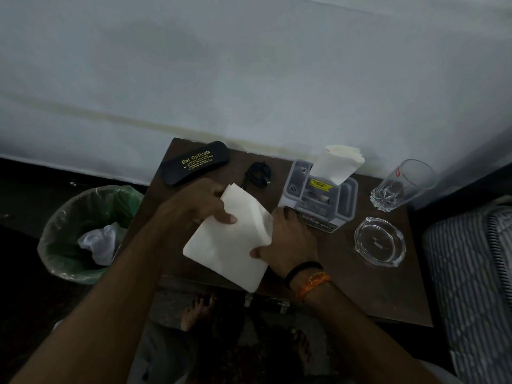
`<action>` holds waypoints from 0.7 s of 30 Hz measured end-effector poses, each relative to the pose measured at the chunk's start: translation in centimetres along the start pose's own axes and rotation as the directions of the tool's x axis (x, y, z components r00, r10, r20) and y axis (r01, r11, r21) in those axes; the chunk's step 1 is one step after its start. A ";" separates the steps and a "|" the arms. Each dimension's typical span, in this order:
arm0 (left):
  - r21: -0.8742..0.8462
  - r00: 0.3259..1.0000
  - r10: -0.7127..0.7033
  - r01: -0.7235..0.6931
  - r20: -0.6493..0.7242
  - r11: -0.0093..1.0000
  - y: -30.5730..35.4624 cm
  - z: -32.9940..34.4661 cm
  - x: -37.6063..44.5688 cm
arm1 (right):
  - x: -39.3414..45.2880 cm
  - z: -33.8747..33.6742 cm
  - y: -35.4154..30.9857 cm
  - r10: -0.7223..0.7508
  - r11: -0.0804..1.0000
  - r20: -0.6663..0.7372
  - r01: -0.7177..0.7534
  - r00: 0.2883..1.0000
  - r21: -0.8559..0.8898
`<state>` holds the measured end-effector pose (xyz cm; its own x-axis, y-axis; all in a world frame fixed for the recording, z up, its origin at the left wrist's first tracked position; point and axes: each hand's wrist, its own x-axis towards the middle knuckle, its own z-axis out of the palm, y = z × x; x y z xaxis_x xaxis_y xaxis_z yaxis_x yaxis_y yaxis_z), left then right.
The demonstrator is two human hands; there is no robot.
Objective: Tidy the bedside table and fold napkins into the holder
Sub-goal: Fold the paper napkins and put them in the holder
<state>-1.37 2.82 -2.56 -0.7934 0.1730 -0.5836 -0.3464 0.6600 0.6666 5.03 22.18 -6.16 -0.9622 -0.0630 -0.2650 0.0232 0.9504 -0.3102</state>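
Observation:
A white paper napkin [230, 245] is held above the dark wooden bedside table [368, 289], both my hands on it. My left hand [205, 209] pinches its upper left edge, thumb on top. My right hand [288, 239] grips its right edge, the wrist wearing a black band and an orange thread. Behind them stands a grey napkin holder [318, 195] with a yellow label, and several folded napkins [338, 162] stick up out of it.
A black spectacle case [195, 163] and a coiled black cable [257, 173] lie at the table's back. A drinking glass [401, 184] and a glass ashtray [379, 241] sit at the right. A lined bin [83, 234] stands on the floor left; a striped bed [471, 273] lies right.

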 end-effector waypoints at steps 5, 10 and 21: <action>-0.247 0.993 0.078 -0.052 0.094 0.968 0.6 -1.7 -1.8 | -0.9 -1.7 -0.9 0.099 0.933 -0.141 -0.042 0.985 0.359; -0.486 0.982 0.130 -0.049 0.134 0.873 1.2 -2.2 -2.8 | -2.0 -2.5 -1.3 0.250 0.564 -0.067 -0.089 0.966 0.821; -0.760 0.981 0.118 0.040 0.153 0.649 2.3 -1.4 -3.5 | -1.4 -3.0 -0.1 -0.035 -0.059 0.310 -0.312 0.950 0.948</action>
<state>-0.09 2.74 1.63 -0.7430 0.3595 -0.5646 -0.6368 -0.1198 0.7617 5.55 23.06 -3.05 -0.8307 -0.1877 -0.5242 0.5561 -0.3256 -0.7647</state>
